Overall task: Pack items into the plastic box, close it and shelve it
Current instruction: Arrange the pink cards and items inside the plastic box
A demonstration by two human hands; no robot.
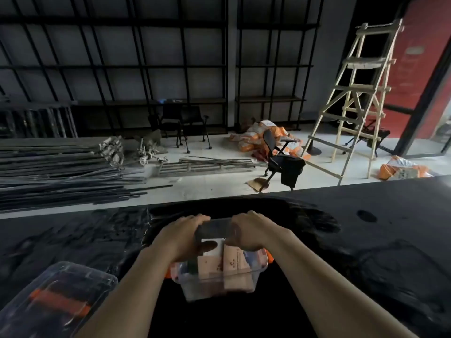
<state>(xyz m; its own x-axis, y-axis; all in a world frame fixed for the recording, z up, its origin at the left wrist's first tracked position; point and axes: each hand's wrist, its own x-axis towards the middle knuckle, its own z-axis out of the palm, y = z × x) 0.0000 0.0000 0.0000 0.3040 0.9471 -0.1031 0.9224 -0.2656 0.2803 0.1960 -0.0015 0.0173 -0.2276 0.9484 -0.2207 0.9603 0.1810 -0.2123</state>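
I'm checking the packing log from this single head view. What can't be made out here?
- Dark item: both ends covered by the left hand and right hand; identity unclear.
- Plastic box: far side hidden by the hands; printing on the contents blurred.
- Lid: cut off by the bottom-left edge.

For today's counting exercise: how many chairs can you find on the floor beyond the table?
3: two black chairs side by side before the shelving, one office chair left of the ladder. A dark frame behind the ladder may be another.
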